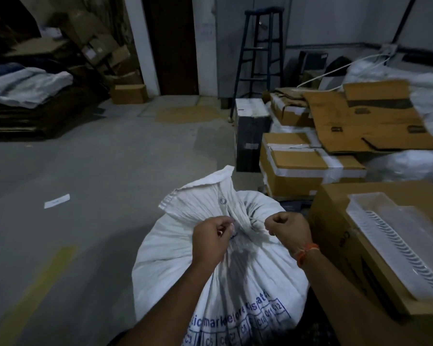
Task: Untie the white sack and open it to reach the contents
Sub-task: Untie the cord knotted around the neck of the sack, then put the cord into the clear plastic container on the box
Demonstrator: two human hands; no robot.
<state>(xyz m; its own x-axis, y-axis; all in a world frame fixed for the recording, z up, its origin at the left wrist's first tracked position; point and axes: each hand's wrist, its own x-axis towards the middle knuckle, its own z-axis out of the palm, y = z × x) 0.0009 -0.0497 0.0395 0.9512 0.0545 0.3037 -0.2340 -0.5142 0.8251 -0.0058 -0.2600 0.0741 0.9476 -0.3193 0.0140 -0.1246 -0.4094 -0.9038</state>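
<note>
A full white woven sack (175, 265) with blue print stands on the floor in front of me. Its gathered neck (205, 198) fans out above a thin white tie string (250, 222) wound around it. My left hand (210, 240) pinches the string on the left side of the knot. On the right side my right hand (288, 229), with an orange thread on its wrist, is closed in a fist on the string's other end. The neck is still bunched tight and nothing of the contents shows.
A cardboard box (340, 236) with a white plastic tray (398, 240) on top stands close at the right. Taped boxes (300, 168) and flattened cardboard (365, 121) are stacked behind it. A blue stool (260, 53) stands by the far wall. Grey concrete floor (85, 176) spreads to the left.
</note>
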